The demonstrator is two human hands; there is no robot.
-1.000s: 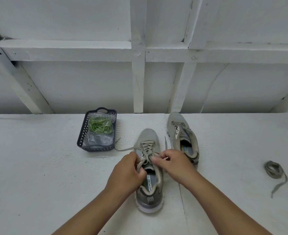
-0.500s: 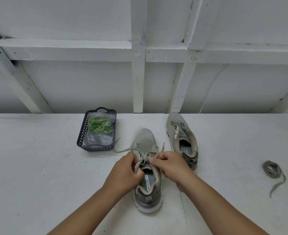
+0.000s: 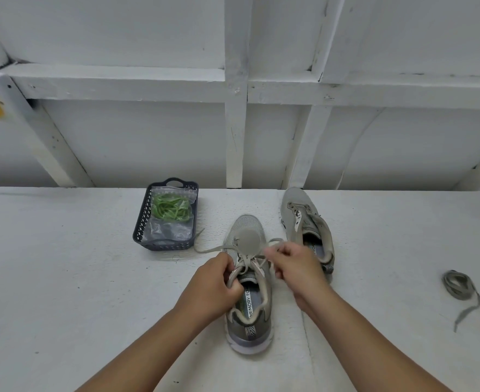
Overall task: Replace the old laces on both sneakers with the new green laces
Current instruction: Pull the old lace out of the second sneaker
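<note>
Head view showed the job roughly a quarter done, by my reckoning: the far sneaker (image 3: 306,222), at about one o'clock from the near one, already stood without its lace, and a loose grey lace (image 3: 459,287) lay well apart at three o'clock on the counter (image 3: 63,292). The near sneaker (image 3: 248,284) was still partly laced, its old lace (image 3: 219,248) slack across the toe with one end trailing toward ten o'clock. The left hand (image 3: 213,287) had its fingers curled round the collar and tongue, steadying the shoe; the right hand (image 3: 295,264) pinched a run of the lace, blurred in the frame. The green laces (image 3: 171,209) sat unopened in a clear bag in the dark basket (image 3: 145,219) at eleven o'clock. Both sneakers were pale grey mesh, worn-looking, toes pointing away.
</note>
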